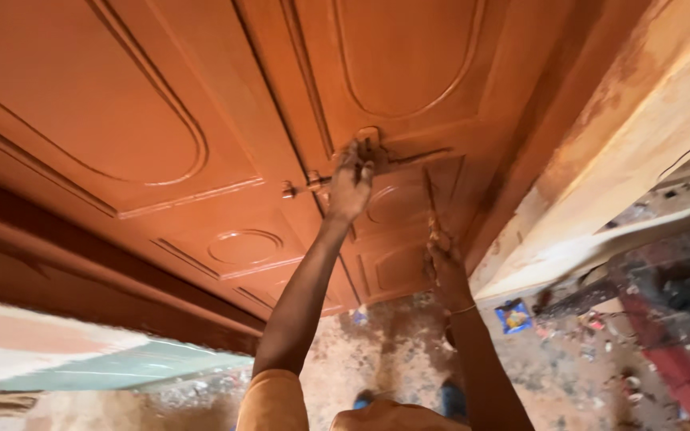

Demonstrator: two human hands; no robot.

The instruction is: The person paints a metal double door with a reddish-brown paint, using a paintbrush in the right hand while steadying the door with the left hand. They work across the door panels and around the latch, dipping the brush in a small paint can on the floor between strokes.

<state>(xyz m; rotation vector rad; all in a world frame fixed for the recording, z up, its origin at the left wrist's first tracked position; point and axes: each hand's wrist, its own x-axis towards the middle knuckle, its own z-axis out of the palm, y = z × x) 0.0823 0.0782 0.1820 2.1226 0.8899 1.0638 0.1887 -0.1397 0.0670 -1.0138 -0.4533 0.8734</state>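
A reddish-brown panelled wooden door (161,120) fills the view. My left hand (350,185) is raised against it, fingers closed around the handle fitting (369,137) near the door's edge. A dark lever (418,154) sticks out to the right of that hand, and a small metal knob (289,190) to its left. Lower and to the right, my right hand (445,265) grips a thin stained stick-like tool (430,199) that points up along the door. A thin bracelet (465,310) sits on that wrist.
A pale, stain-smeared door frame (640,136) runs along the right. Below is a dirty spattered floor (553,367) with a blue packet (514,317) and scattered litter. My blue shoes (449,397) show near the bottom. A pale greenish board (121,367) lies at the lower left.
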